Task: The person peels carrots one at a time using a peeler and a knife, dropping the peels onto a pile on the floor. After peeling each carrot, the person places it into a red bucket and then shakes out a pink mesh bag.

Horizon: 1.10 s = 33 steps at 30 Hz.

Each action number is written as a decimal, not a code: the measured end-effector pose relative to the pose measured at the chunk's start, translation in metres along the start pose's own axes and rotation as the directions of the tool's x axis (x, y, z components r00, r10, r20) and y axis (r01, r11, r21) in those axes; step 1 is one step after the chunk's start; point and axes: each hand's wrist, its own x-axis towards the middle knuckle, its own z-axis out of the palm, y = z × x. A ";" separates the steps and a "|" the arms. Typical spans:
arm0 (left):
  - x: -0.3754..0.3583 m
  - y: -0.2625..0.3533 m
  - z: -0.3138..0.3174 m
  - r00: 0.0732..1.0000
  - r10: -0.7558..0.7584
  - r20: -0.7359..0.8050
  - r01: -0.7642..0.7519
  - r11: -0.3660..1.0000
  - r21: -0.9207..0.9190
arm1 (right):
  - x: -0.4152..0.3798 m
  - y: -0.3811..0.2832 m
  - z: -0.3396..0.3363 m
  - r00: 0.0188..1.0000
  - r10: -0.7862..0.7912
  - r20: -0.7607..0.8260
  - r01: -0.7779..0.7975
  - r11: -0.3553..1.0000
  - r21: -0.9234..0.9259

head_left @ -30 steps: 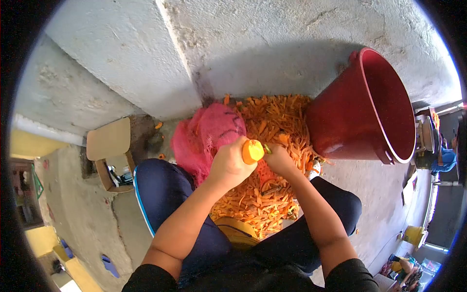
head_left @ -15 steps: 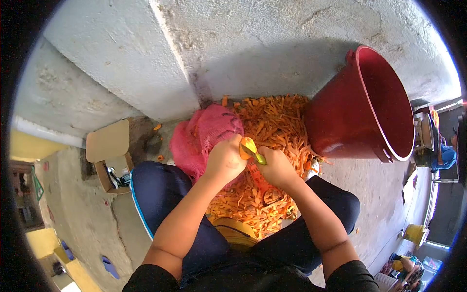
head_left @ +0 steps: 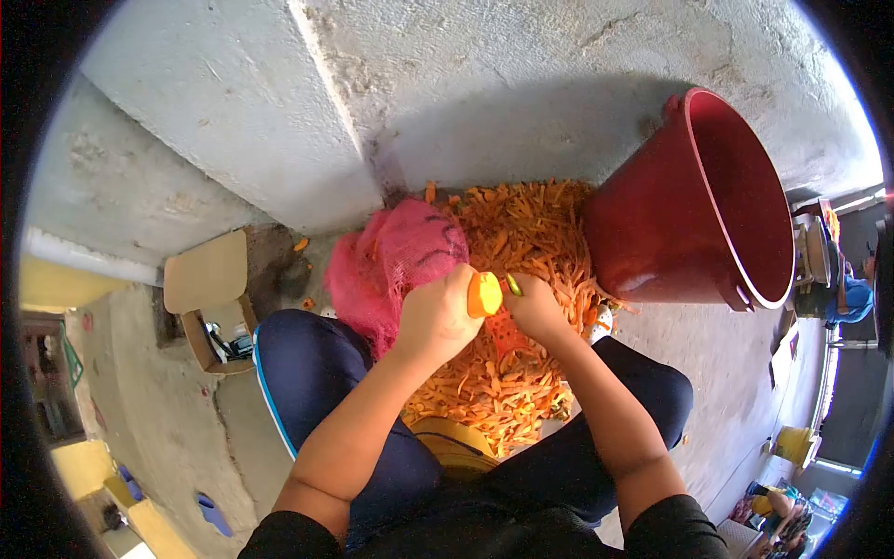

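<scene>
An open cardboard box (head_left: 209, 312) sat at the far left on the concrete floor (head_left: 168, 419), beside the person's knee. Next came a pink mesh sack (head_left: 391, 256), lying against the pile of carrot peelings (head_left: 521, 242). The left hand (head_left: 436, 317) was wrapped tightly around a carrot (head_left: 484, 293), its cut end showing above the pile. Just beside it, the right hand (head_left: 538, 309) was curled closed on a green-handled peeler (head_left: 512, 285), touching the carrot. A red bucket (head_left: 694, 205) leaned at the right.
</scene>
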 end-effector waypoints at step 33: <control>0.005 -0.002 0.009 0.997 -0.006 -0.073 -0.030 0.876 -0.482 | -0.013 -0.013 -0.026 0.992 0.027 0.122 0.020 0.930 -0.366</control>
